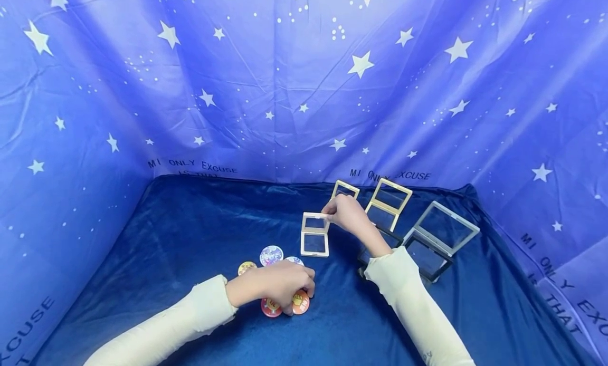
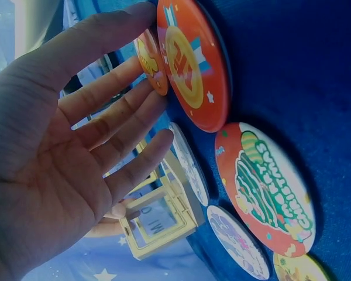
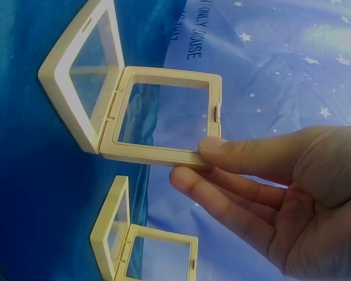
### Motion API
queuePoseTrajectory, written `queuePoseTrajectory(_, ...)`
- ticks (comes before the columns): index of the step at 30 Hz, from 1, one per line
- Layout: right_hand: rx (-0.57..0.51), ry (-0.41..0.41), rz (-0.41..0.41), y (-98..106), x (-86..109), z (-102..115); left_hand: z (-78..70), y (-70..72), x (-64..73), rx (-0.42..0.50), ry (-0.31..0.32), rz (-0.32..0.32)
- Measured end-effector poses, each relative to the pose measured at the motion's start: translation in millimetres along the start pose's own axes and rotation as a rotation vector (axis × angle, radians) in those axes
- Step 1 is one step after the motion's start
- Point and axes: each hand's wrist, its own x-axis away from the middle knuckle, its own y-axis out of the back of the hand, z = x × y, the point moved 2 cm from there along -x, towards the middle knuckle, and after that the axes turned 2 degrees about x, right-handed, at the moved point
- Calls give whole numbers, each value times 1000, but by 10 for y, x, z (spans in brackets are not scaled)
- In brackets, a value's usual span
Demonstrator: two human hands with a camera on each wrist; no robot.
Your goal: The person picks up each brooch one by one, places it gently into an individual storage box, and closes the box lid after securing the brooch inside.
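In the head view my right hand pinches the upper corner of a cream hinged display frame with clear panes, which stands opened out. The right wrist view shows the thumb on that frame's edge and fingers beneath it. My left hand is over a group of round badges, its fingers reaching around an orange badge. Beside it lies a red badge. In the left wrist view the fingers are loosely extended near the orange badge, and a Merry Christmas badge lies nearby.
More opened frames stand to the right: a small yellow one, a larger yellow one, a grey-white one and a black one. Purple badge and yellow badge lie on the blue cloth. A starry curtain rises behind.
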Motion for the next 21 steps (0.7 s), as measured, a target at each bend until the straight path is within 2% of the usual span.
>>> queuePoseTrajectory(15,-92,25,-46,-95,55,-85,13,-39,-24,1,-2,-27)
queuePoseTrajectory(21,-62,53,-39,-69,12,-62,41,-6,-37,21,3,-35)
